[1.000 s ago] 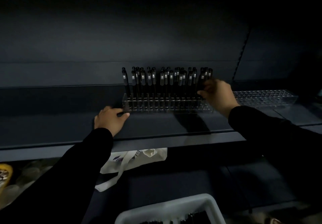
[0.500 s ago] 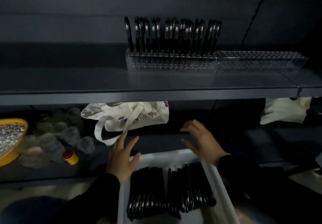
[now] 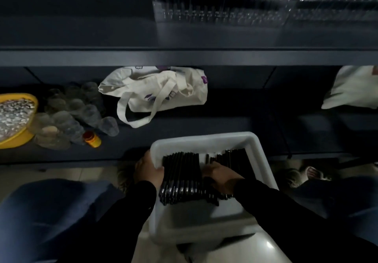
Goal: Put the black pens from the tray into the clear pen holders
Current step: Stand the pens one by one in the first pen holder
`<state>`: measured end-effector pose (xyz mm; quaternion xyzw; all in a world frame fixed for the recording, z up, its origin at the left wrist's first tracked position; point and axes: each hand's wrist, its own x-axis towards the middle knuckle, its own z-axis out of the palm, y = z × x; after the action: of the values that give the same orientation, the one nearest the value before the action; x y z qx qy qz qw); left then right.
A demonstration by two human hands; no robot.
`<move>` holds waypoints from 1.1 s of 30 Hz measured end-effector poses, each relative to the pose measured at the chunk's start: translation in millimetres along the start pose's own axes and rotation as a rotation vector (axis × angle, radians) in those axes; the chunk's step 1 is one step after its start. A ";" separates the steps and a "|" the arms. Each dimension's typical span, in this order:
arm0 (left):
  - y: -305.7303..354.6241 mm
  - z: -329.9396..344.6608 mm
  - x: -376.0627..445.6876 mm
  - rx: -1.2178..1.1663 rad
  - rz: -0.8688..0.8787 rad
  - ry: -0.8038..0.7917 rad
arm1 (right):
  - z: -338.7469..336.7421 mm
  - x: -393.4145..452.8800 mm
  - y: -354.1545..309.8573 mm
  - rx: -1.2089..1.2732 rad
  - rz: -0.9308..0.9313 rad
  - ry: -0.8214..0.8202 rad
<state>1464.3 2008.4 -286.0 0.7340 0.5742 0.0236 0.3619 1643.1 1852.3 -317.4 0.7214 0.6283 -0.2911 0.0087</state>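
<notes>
Head view, looking down. A white tray sits at lower centre of the frame with black pens lying side by side in it, tips toward the viewer. The left hand grips the tray's left rim, thumb inside the wall. The right hand rests on the pens at the middle of the pile, fingers curled down among them; whether its grip has closed on any pen cannot be told. The clear pen holders, partly filled, stand on the shelf at upper right of the frame. The pens are judged light, stiff and smooth, liable to roll or slip; a small bundle pinched around mid-barrel should lift cleanly.
</notes>
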 end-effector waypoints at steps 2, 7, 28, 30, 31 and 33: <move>-0.1 0.2 -0.3 -0.036 0.010 0.001 | 7.6 6.9 0.9 -0.090 -0.026 -0.058; 0.3 -0.3 -0.3 -0.016 -0.015 0.002 | 2.1 18.8 -2.9 -0.246 0.008 -0.183; 93.3 -69.6 -29.8 -0.202 0.651 0.276 | -229.9 -68.6 -26.7 0.723 -0.018 0.712; 125.5 -93.6 -26.3 -0.220 0.806 0.399 | -273.4 -75.6 -25.3 0.770 -0.032 0.855; 141.2 -105.7 -24.1 -0.225 0.839 0.457 | -294.4 -78.9 -23.3 0.791 -0.037 0.923; 169.0 -125.7 -19.6 -0.258 0.800 0.516 | -335.8 -86.2 -19.9 0.775 -0.031 1.021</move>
<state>1540.6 2041.6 -91.6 0.8163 0.3108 0.4127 0.2583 1758.9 1905.8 5.6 0.7108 0.4131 -0.1170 -0.5572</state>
